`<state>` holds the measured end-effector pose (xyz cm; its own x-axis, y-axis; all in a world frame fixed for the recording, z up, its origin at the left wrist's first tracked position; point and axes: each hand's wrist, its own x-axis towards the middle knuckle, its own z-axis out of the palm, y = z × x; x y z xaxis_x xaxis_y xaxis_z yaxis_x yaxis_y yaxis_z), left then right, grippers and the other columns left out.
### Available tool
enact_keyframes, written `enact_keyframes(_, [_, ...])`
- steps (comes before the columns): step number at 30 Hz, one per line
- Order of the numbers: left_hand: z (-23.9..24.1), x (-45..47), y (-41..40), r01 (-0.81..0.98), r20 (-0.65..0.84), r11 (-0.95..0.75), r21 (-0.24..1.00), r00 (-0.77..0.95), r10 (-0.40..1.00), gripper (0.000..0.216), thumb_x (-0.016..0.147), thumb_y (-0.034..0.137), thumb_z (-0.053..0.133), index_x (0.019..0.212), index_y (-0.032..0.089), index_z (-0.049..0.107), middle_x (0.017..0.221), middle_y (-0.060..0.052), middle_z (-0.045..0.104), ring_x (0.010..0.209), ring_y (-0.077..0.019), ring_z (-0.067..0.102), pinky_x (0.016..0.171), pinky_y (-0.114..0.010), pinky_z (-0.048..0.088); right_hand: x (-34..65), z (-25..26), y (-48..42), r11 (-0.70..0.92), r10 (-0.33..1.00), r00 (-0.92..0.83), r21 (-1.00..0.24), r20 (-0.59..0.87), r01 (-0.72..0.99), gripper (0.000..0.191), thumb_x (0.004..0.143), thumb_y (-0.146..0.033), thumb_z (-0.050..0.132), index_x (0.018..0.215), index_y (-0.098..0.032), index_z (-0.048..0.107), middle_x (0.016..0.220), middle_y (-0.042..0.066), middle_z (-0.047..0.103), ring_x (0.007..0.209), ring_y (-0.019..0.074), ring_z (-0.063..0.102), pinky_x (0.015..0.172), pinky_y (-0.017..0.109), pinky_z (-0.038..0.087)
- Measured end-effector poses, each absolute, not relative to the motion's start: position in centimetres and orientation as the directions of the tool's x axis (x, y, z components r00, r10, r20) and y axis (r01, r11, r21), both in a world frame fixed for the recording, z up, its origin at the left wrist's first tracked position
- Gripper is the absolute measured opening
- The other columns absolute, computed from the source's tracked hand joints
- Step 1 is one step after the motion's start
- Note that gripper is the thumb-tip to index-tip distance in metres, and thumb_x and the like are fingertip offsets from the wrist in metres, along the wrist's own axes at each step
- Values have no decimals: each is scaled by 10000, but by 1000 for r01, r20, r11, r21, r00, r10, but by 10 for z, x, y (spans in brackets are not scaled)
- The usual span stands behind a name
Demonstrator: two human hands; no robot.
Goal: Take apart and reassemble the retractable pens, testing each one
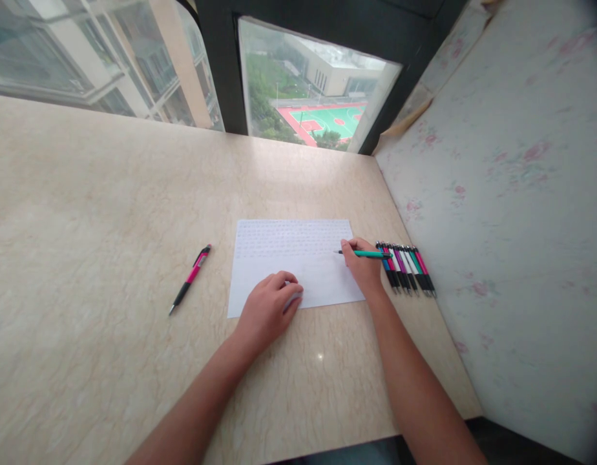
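Note:
A white sheet of paper (318, 278) lies on the stone counter, its upper part filled with rows of small handwriting too fine to read. My right hand (364, 266) grips a green pen (369, 254) at the sheet's right side, the tip pointing left at the lower written lines. Whether the tip touches the paper I cannot tell. On the sheet's lower part rests my left hand (272, 300), loosely curved, thumb apart from the fingers and nothing in it. A pink and black pen (190, 278) lies slantwise to the left of the paper.
Several pens (406, 268) in mixed colours lie side by side right of my right hand, near the flowered wall (512, 194). Dark window frames (221, 71) border the counter (109, 213) at the back. The counter's front edge runs below my forearms.

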<state>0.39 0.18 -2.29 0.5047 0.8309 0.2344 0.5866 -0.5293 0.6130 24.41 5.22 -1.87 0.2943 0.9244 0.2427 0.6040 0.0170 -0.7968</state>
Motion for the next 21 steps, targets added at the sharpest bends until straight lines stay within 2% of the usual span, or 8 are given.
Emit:
enact_keyframes(3, [-23, 4, 2, 584, 242, -532, 614, 502, 830, 161, 894, 204, 519, 966, 229, 661, 1042, -82, 642, 905, -224, 600, 796, -378, 477, 245, -23, 54, 38, 901, 303, -752, 310, 658, 373, 879, -450, 537, 596, -208, 516, 549, -21, 536, 558, 140, 495, 564, 267, 375])
enact_keyframes(11, [-23, 3, 2, 579, 235, -514, 633, 489, 840, 149, 884, 207, 536, 952, 239, 665, 1042, -78, 648, 899, -229, 602, 790, -375, 472, 245, -25, 55, 31, 916, 291, -770, 277, 638, 369, 868, -449, 554, 592, -208, 507, 526, -33, 491, 534, 130, 450, 541, 258, 352])
enact_keyframes(21, [-22, 4, 2, 592, 220, -514, 621, 499, 838, 149, 896, 215, 519, 958, 219, 654, 1052, -87, 642, 912, -232, 599, 811, -390, 477, 244, -28, 55, 49, 903, 287, -741, 319, 670, 351, 872, -395, 547, 582, -208, 488, 514, -37, 474, 520, 125, 434, 542, 259, 336])
